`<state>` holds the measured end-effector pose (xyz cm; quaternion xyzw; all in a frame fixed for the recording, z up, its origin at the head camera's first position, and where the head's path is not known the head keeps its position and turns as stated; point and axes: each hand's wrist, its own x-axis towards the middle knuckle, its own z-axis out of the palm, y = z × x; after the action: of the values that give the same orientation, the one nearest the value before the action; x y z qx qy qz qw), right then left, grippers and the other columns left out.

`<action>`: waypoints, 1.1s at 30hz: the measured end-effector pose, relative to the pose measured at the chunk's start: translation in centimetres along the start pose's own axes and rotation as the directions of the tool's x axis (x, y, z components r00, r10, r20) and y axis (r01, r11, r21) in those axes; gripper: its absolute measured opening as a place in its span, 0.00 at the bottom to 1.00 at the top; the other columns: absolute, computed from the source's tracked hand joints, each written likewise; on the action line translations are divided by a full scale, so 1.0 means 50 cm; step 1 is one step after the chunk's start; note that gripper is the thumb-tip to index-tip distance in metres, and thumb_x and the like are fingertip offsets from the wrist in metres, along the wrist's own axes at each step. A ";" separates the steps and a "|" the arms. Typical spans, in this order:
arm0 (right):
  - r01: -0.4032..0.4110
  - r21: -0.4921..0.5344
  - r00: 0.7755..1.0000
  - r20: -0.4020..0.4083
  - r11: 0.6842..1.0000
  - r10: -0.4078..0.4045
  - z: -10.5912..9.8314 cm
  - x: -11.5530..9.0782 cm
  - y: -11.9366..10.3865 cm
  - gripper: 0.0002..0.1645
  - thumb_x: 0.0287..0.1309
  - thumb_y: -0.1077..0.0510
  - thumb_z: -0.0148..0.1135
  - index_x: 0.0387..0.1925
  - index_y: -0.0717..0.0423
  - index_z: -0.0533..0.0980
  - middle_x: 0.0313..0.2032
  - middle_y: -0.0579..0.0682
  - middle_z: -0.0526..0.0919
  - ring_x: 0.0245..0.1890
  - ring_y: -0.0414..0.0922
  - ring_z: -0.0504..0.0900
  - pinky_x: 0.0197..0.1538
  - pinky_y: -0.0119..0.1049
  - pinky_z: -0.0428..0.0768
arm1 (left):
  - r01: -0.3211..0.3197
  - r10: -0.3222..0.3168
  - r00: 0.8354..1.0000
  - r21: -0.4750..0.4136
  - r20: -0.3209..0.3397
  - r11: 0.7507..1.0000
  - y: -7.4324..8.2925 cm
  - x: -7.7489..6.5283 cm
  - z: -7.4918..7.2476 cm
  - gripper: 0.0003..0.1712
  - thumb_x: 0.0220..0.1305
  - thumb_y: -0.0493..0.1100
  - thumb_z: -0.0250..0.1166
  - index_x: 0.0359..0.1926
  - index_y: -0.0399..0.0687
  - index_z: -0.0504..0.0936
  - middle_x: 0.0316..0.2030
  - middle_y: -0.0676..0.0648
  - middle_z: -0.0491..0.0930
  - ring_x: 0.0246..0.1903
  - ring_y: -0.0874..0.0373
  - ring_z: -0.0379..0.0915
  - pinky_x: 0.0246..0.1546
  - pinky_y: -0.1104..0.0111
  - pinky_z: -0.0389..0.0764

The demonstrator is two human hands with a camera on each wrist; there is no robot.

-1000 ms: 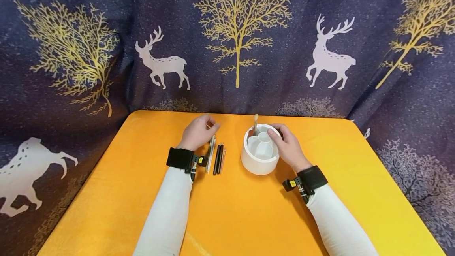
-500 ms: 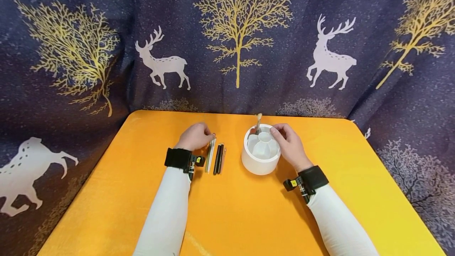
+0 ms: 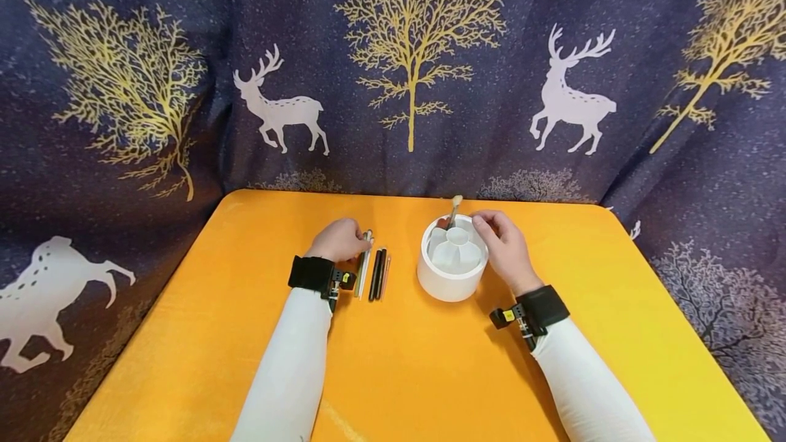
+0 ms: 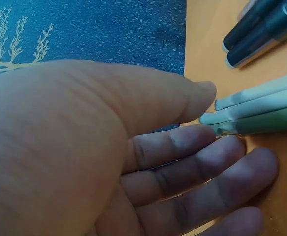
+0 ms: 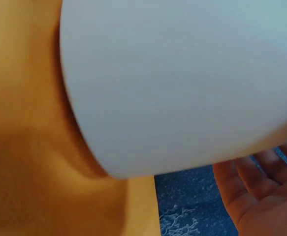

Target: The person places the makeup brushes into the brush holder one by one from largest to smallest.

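My left hand [image 3: 338,241] is at the far ends of two white pens [image 4: 251,105] and a green pen [image 4: 266,120] lying on the table. In the left wrist view its thumb and index finger stand apart close to the pen ends, the other fingers loosely bent. My right hand [image 3: 506,251] holds the rim of a round white pen holder [image 3: 450,286], thumb at the top edge and fingers along the outer wall. Petal-shaped compartments divide the holder. A brush [image 3: 456,207] with a pale tip stands in a back compartment beside something reddish [image 3: 442,223].
Two black pens [image 3: 376,277] and a thin pinkish stick [image 3: 385,278] lie between the white pens and the holder. The orange table [image 3: 393,374] ends at a dark curtain [image 3: 381,74] printed with deer and trees.
The holder's inside has turned, carrying the brush to the right. The right thumb has shifted outward along the rim. My left hand has lowered to the pen ends.
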<state>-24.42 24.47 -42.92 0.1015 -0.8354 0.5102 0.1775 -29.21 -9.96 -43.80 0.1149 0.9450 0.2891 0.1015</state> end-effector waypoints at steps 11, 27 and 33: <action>0.014 0.029 0.996 0.084 0.999 -0.016 0.008 -0.005 -0.021 0.31 0.71 0.38 0.51 0.63 0.53 0.72 0.58 0.49 0.78 0.55 0.43 0.75 0.57 0.43 0.72 | 0.006 -0.006 0.999 -0.004 0.032 1.000 0.007 -0.008 0.000 0.24 0.70 0.48 0.61 0.17 0.53 0.66 0.14 0.47 0.68 0.14 0.51 0.62 0.21 0.62 0.64; 0.003 -0.046 0.988 0.155 0.999 0.004 0.018 -0.013 -0.015 0.31 0.69 0.34 0.51 0.68 0.41 0.67 0.63 0.48 0.73 0.63 0.47 0.68 0.64 0.54 0.64 | 0.014 -0.014 0.998 0.004 0.059 1.000 0.016 -0.021 0.000 0.20 0.71 0.45 0.59 0.24 0.38 0.82 0.19 0.40 0.79 0.16 0.48 0.70 0.25 0.61 0.72; 0.014 -0.059 0.988 0.158 0.998 -0.004 0.018 -0.013 -0.015 0.31 0.70 0.35 0.50 0.68 0.41 0.66 0.64 0.48 0.72 0.64 0.47 0.67 0.64 0.55 0.63 | 0.035 -0.036 0.998 0.024 0.060 0.999 0.018 -0.018 0.004 0.19 0.71 0.46 0.59 0.25 0.42 0.84 0.19 0.41 0.80 0.17 0.48 0.74 0.27 0.60 0.74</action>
<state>-23.73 23.31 -42.97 0.1399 -0.8612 0.4745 0.1164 -28.16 -9.40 -43.32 0.1081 0.9466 0.2725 0.1338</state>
